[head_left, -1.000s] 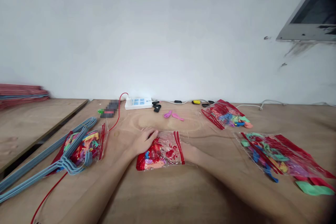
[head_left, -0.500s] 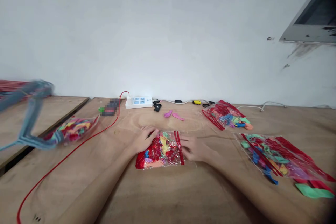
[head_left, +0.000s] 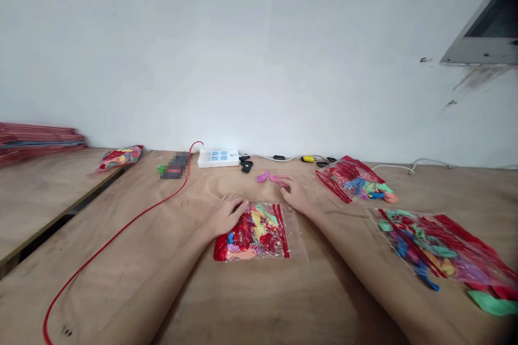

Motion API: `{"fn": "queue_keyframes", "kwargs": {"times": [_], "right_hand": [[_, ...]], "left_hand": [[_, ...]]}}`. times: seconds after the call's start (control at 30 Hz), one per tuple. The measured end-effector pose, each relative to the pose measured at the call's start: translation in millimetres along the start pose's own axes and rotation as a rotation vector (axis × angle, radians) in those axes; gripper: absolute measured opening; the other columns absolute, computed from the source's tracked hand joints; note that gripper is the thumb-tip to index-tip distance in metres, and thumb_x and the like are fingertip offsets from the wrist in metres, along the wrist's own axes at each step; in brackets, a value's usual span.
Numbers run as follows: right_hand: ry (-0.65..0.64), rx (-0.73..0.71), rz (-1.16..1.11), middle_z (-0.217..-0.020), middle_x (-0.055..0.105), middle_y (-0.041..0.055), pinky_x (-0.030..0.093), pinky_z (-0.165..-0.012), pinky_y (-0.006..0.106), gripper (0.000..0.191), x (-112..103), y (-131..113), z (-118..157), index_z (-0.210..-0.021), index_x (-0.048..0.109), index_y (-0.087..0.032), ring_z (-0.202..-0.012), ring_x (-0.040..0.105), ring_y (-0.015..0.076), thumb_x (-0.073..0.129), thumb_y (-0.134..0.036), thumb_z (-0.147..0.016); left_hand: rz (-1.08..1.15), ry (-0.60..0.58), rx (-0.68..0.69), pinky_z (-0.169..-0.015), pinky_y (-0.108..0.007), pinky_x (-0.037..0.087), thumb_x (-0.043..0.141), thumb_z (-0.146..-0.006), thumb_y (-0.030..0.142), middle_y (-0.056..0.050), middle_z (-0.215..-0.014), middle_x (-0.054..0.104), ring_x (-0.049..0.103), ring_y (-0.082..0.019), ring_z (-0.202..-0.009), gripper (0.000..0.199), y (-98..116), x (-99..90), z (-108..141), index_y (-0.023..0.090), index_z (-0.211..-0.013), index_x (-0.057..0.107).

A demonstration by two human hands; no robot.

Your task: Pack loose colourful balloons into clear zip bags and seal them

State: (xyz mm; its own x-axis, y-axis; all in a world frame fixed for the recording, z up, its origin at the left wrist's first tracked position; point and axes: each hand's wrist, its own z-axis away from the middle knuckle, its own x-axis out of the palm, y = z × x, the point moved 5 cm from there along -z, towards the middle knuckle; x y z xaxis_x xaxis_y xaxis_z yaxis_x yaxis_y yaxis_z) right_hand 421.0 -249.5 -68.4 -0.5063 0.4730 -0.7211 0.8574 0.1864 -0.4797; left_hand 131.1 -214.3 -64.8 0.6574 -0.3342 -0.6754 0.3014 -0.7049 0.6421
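Note:
A clear plastic bag of colourful balloons [head_left: 259, 234], with red bands, lies flat in front of me. My left hand [head_left: 224, 218] rests on its upper left corner, thumb and fingers apart. Beyond the bag, my right hand [head_left: 294, 194] stretches its fingers over a pink balloon [head_left: 274, 178], fingertips at or touching it. A second pink-purple balloon [head_left: 263, 177] lies just left of that one.
Two more balloon bags [head_left: 352, 179] lie to the right, some balloons spilling out; a green balloon [head_left: 491, 303] is nearby. Another filled bag [head_left: 121, 157] sits far left by a table gap. A power strip [head_left: 218, 158] and red cable [head_left: 121, 223] are behind and left.
My right hand has left the bag's right edge and moved forward to the pink balloon. The far-left bag has shifted back, and the blurred blue-grey shape beside it is gone.

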Motion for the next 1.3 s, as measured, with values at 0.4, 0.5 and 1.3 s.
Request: {"fn": "queue_keyframes", "kwargs": {"times": [0.4, 0.5, 1.3], "right_hand": [[-0.110, -0.068, 0.113, -0.148, 0.069, 0.0123, 0.043, -0.121, 0.052, 0.053, 32, 13, -14, -0.148, 0.067, -0.017, -0.134, 0.061, 0.0311, 0.055, -0.019, -0.096], [-0.087, -0.068, 0.115, -0.152, 0.065, 0.0151, 0.043, -0.120, 0.053, 0.058, 30, 10, -18, -0.154, 0.060, -0.015, -0.136, 0.059, 0.0312, 0.053, -0.019, -0.096], [-0.095, -0.083, -0.110, -0.122, 0.082, 0.0092, 0.059, -0.105, 0.047, 0.029, 10, -27, -22, -0.116, 0.082, -0.022, -0.112, 0.077, 0.0275, 0.057, -0.022, -0.102]], "left_hand": [[-0.029, -0.039, 0.000, -0.109, -0.046, 0.045, 0.040, -0.115, 0.050, -0.007, -0.116, 0.080, 0.068, -0.028, -0.112, 0.046, 1, 0.0, -2, 0.024, -0.108, 0.077], [-0.024, -0.036, 0.000, -0.111, -0.045, 0.045, 0.041, -0.114, 0.050, -0.007, -0.118, 0.080, 0.068, -0.027, -0.113, 0.045, 3, -1.2, -2, 0.024, -0.109, 0.078], [-0.020, -0.017, 0.005, -0.109, -0.044, 0.046, 0.043, -0.114, 0.051, -0.006, -0.118, 0.080, 0.069, -0.028, -0.114, 0.044, 5, -1.9, -2, 0.025, -0.109, 0.079]]}}
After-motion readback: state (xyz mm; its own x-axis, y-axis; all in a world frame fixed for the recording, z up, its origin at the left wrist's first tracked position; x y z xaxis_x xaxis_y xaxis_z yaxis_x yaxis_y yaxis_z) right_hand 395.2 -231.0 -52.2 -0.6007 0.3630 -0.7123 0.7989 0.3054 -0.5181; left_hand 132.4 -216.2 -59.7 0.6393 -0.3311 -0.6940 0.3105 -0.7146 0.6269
